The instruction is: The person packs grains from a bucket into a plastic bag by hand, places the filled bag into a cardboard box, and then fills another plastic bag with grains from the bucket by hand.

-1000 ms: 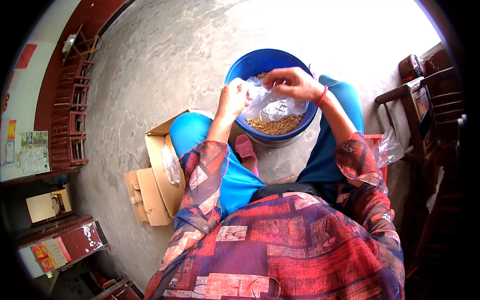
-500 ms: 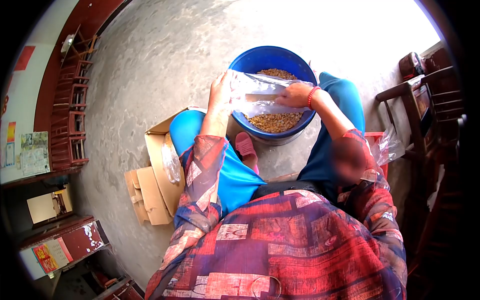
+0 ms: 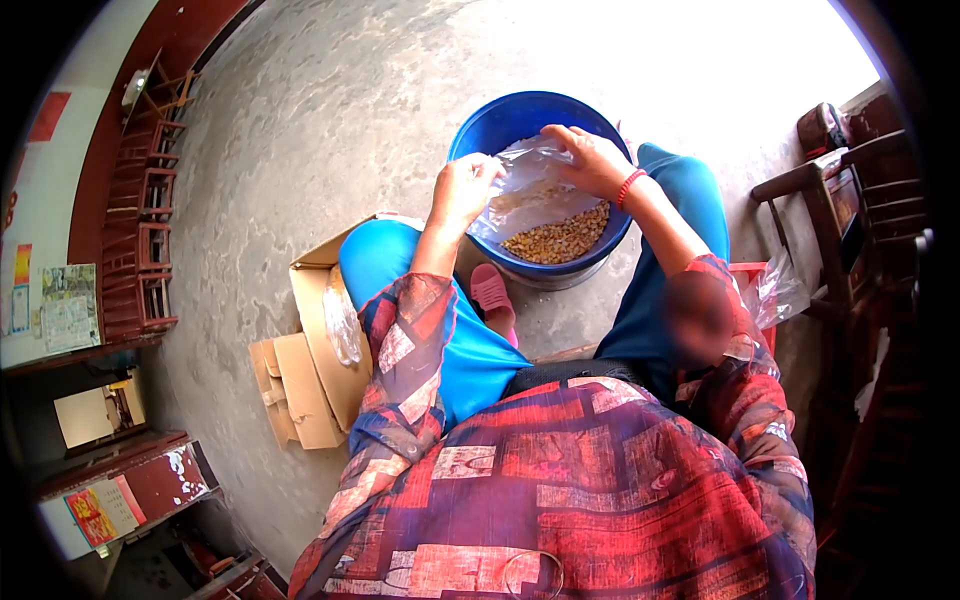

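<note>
A clear plastic bag (image 3: 522,195) hangs inside the blue bucket (image 3: 475,137), over a layer of yellow kernels (image 3: 560,238) that look like corn. At the bucket's left rim, my left hand (image 3: 462,195) pinches one edge of the bag. My right hand (image 3: 592,165), with a red bead bracelet (image 3: 628,187) at the wrist, is over the right part of the bucket. Its fingers are closed on the other side of the bag's mouth. Whether the bag holds kernels is hard to make out.
An open cardboard box (image 3: 315,385) with a plastic bag in it stands beside my left knee. A red crate (image 3: 755,290) with clear plastic (image 3: 778,292) is at my right. Wooden chairs (image 3: 840,210) stand farther right, more (image 3: 150,225) along the left wall.
The bag, stretched flat across the bucket before, now sags down into it. My right hand has moved up to the bag's edge, and my left hand has shifted slightly down and right.
</note>
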`<act>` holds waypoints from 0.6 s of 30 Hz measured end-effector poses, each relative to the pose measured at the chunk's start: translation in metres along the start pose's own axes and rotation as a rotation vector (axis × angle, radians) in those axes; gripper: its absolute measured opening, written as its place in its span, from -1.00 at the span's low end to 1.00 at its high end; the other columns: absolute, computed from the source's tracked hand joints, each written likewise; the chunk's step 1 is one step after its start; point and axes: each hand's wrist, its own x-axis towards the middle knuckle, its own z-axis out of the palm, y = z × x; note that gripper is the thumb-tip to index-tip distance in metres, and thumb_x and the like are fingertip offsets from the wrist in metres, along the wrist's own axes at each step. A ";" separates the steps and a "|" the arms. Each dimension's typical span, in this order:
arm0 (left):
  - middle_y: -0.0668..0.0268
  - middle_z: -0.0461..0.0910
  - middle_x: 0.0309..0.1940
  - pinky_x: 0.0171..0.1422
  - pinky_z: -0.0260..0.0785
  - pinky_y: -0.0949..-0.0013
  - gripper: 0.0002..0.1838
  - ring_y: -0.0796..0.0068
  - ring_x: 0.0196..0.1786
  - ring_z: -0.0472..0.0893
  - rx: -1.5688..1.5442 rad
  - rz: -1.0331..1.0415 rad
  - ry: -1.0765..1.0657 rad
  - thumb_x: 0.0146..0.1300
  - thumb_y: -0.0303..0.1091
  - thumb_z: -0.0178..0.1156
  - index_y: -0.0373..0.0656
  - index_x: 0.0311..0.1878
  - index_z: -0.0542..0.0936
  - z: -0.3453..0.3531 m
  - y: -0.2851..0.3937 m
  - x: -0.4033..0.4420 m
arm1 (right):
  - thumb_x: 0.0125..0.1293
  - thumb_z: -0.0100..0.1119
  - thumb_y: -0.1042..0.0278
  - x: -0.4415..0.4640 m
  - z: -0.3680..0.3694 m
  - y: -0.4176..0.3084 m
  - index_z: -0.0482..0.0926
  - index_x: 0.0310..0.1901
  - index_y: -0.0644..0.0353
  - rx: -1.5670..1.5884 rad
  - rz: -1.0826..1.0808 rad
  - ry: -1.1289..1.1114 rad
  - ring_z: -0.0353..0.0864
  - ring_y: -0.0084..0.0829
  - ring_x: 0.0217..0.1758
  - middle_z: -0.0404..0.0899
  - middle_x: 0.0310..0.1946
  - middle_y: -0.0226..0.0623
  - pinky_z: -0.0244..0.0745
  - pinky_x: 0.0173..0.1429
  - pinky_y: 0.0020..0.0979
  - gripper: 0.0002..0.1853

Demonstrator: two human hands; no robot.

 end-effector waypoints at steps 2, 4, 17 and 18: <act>0.41 0.46 -0.65 -0.48 0.24 0.63 -0.80 0.68 -0.56 0.42 -0.095 -0.091 0.027 0.19 -0.30 0.02 -0.21 -0.37 0.56 -0.001 0.007 -0.001 | 0.04 0.00 0.43 -0.003 0.009 0.013 0.49 -0.19 0.12 -0.100 -0.008 0.074 0.55 -0.14 -0.33 0.54 -0.40 -0.11 0.44 -0.21 -0.25 -0.75; 0.44 0.44 -0.66 -0.52 0.22 0.63 -0.79 0.71 -0.60 0.38 -0.302 -0.100 0.032 0.20 -0.28 0.03 -0.20 -0.38 0.56 -0.001 0.008 0.000 | 0.04 0.06 0.34 -0.003 0.015 0.026 0.46 -0.17 0.13 -0.146 -0.090 -0.008 0.53 -0.11 -0.39 0.54 -0.46 -0.19 0.42 -0.27 -0.20 -0.73; 0.54 0.33 -0.71 -0.59 0.10 0.65 -0.75 0.78 -0.65 0.27 -0.706 -0.375 0.209 0.16 -0.21 0.11 -0.20 -0.45 0.56 -0.016 0.013 -0.001 | 0.09 -0.01 0.43 0.001 -0.016 -0.011 0.44 -0.07 0.14 0.190 0.282 -0.487 0.47 -0.51 -0.73 0.51 -0.65 -0.28 0.43 -0.55 -0.47 -0.69; 0.51 0.36 -0.70 -0.55 0.13 0.61 -0.76 0.76 -0.62 0.29 -0.497 -0.250 0.223 0.16 -0.23 0.10 -0.20 -0.48 0.56 -0.014 0.006 0.001 | 0.08 -0.01 0.47 0.004 -0.018 -0.013 0.42 -0.05 0.14 0.271 0.288 -0.380 0.45 -0.53 -0.73 0.50 -0.66 -0.31 0.41 -0.58 -0.50 -0.67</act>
